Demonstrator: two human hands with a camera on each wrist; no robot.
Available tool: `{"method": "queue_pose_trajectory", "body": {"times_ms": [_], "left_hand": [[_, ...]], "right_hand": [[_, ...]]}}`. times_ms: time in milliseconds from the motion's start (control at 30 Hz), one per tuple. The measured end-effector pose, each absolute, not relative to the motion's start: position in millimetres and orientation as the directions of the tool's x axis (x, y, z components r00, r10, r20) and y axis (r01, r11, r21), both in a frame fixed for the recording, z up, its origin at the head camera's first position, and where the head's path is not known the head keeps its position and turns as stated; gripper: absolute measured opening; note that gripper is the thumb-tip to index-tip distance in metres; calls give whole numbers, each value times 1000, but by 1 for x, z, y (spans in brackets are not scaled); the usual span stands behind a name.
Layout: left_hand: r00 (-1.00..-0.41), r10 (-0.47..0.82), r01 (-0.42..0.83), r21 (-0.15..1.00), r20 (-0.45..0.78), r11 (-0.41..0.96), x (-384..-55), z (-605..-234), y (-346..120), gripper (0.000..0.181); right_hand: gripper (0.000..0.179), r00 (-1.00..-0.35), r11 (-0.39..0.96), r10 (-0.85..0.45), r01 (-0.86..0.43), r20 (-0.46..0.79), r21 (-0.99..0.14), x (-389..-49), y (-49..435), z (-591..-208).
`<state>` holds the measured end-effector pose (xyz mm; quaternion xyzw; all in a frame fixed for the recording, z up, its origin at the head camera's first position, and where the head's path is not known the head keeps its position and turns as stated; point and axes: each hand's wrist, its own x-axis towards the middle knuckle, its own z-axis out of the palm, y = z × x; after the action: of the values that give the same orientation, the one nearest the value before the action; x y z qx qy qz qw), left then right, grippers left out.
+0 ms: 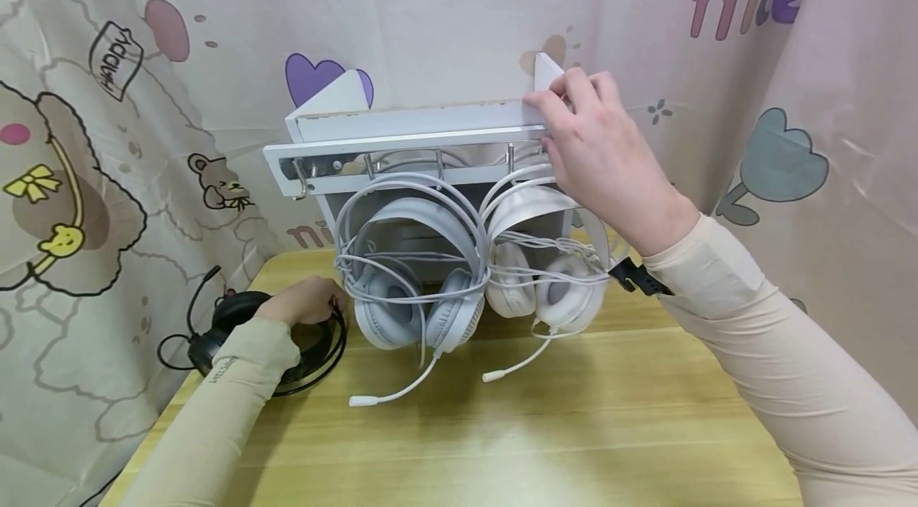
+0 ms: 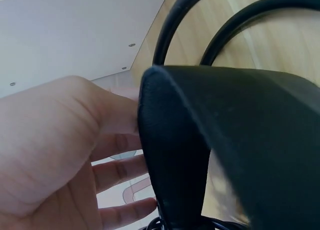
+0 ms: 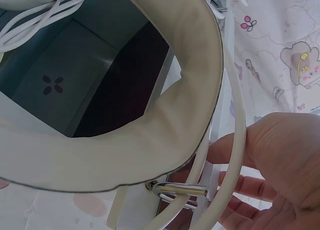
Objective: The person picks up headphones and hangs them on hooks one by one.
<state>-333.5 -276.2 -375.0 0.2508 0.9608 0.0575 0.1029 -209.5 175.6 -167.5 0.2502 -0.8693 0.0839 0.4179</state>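
Note:
At the left of the table, my left hand (image 1: 304,301) pinches the headband of a black headset (image 1: 247,308). In the left wrist view, the thumb lies along one side of that headband (image 2: 172,145) and the other fingers reach behind it. My right hand (image 1: 602,144) grips the right end of a white hook rack (image 1: 423,124), fingers over its top edge. From its metal hooks hang a grey-white headset (image 1: 423,212) in the middle and a white headset (image 1: 527,204) to its right, both with cables looped around them and microphones pointing down. A chrome hook (image 3: 180,190) shows close to the right hand.
The wooden table (image 1: 559,427) carries the rack near its back edge. A bare hook (image 1: 301,178) is at the rack's left end. Black cable loops (image 1: 333,351) lie beside the left hand. A patterned curtain (image 1: 459,21) hangs behind and on both sides.

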Motion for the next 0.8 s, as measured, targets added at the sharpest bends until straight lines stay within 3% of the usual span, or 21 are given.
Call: {"method": "queue_pose_trajectory", "body": {"times_ms": [800], "left_hand": [[-825, 559, 548, 121, -82, 828, -315, -356, -286, 26]], "right_hand": [[41, -531, 861, -360, -506, 767, 53, -209, 177, -167]]}}
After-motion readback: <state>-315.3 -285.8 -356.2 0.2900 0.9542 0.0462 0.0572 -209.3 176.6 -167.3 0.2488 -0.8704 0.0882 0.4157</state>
